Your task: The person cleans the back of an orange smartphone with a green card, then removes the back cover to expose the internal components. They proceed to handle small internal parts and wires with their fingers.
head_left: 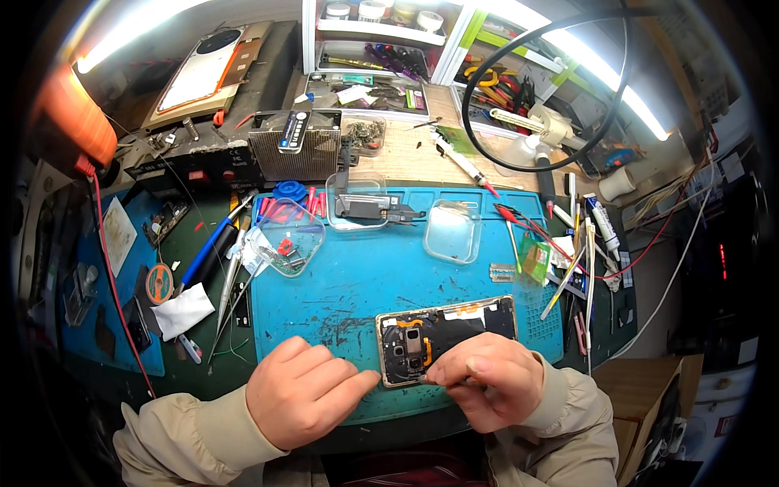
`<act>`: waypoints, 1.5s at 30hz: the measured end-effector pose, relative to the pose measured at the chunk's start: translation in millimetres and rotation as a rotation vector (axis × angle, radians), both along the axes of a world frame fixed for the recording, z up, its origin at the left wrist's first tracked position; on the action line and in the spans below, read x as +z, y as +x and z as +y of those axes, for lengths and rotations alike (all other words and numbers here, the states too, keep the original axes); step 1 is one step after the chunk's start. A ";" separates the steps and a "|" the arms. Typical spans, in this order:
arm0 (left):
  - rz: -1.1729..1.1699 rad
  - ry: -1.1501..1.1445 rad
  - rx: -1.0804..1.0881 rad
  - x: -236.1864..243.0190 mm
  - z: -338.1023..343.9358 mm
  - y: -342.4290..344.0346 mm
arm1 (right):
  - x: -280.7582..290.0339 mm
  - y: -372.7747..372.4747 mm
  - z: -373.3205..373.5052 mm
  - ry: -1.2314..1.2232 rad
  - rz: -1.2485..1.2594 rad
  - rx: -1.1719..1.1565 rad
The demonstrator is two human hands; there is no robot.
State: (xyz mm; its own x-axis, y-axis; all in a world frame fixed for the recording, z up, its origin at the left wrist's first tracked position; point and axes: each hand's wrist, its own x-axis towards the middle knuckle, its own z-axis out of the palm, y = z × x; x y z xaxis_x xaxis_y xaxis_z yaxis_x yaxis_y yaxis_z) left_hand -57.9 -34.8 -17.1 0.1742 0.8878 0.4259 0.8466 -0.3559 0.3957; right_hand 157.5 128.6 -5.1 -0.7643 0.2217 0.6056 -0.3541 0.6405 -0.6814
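Note:
An opened smartphone lies on the blue work mat, its inside facing up. The camera module and orange flex cables show at its left end, a black cover farther right. My left hand is closed, back upward, with its index fingertip close to the phone's lower left corner. Its thumb and anything in its grip are hidden. My right hand is over the phone's lower edge, thumb and fingers drawn together in a pinch. What the pinch holds, if anything, is too small to make out.
Clear plastic boxes stand along the mat's back, one with small parts. Tweezers and a blue pen lie left. Red and black test leads, a razor blade and swabs lie right. Drawers stand behind.

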 end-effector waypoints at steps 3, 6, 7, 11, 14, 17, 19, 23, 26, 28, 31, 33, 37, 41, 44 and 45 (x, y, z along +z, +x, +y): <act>0.000 -0.001 0.007 -0.3 0.4 0.5 | -2.2 -1.4 -0.9 -0.012 0.011 0.000; -0.012 -0.018 0.000 0.8 0.0 0.2 | 1.4 -2.8 0.8 0.007 0.020 0.063; -0.017 -0.027 -0.004 1.4 0.0 0.2 | 3.7 -3.2 1.9 0.020 0.020 0.092; -0.069 -0.024 -0.004 4.9 1.8 0.0 | 20.4 -11.5 0.4 0.154 0.059 0.039; -0.257 -0.085 -0.050 13.3 3.2 1.9 | 28.3 1.1 -1.9 0.156 -0.044 0.124; -0.682 -0.238 -0.167 22.4 10.1 10.2 | 38.8 -3.9 -1.5 0.123 -0.159 0.135; -0.798 -0.276 -0.136 28.5 16.0 23.6 | 33.8 -8.2 -0.9 0.112 -0.126 0.078; -0.623 -0.299 -0.079 26.3 25.1 23.9 | 43.3 -7.1 -1.7 0.333 -0.122 -0.084; -0.607 -0.282 -0.051 23.9 31.4 29.1 | 36.2 -4.9 -1.9 0.296 -0.106 -0.093; -0.700 -0.245 -0.129 25.3 34.3 31.6 | 33.5 -4.1 -2.9 0.158 -0.121 -0.050; -0.694 -0.298 -0.189 26.2 33.7 23.8 | 33.4 -1.1 -1.9 -0.063 -0.154 0.055; -0.642 -0.314 -0.156 26.6 34.4 22.9 | 34.2 -7.7 -5.7 0.091 -0.061 -0.016; -0.572 -0.198 -0.205 21.5 37.4 22.3 | 31.8 -2.8 -8.6 0.018 -0.139 -0.013; -0.646 -0.301 -0.220 24.2 35.4 19.0 | 36.0 -7.9 -8.2 0.092 -0.053 -0.029; -0.592 -0.257 -0.194 23.2 35.4 21.9 | 34.4 -4.2 -4.6 0.252 -0.074 -0.063; -0.588 -0.237 -0.198 23.2 35.4 22.7 | 32.9 -2.5 -3.6 0.306 -0.103 -0.074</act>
State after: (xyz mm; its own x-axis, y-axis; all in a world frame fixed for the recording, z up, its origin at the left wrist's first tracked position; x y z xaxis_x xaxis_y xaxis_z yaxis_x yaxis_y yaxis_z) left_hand -35.3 0.6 6.1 0.1417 0.9443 0.2971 0.3932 -0.3291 0.8585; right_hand 155.0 124.9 27.8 -0.8138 0.0985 0.5728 -0.2383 0.8423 -0.4834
